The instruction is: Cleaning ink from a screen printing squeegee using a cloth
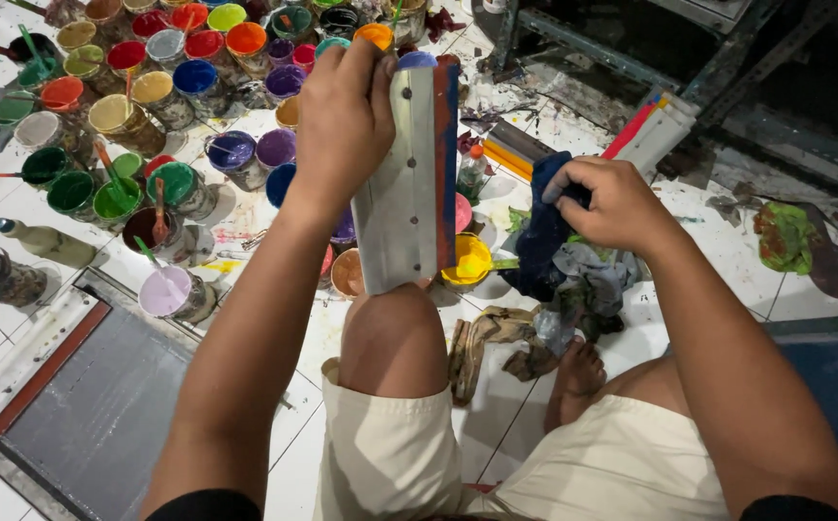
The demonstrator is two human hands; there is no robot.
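Note:
My left hand [343,121] grips the top end of a metal squeegee [401,183] with a red and blue rubber blade along its right edge. The squeegee stands upright with its lower end over my left knee. To the right, my right hand [612,201] is closed on a dark blue rag [544,236] that hangs down onto a heap of stained cloths [588,285] on the white tiled floor. The two hands are apart, with the rag a short way right of the blade.
Several open paint tins in many colours [178,116] crowd the floor at the upper left, some with stir sticks. A yellow paint cup [467,260] sits by the squeegee. A framed printing screen [81,405] lies at lower left. Spare squeegees [650,130] lean by a metal rack.

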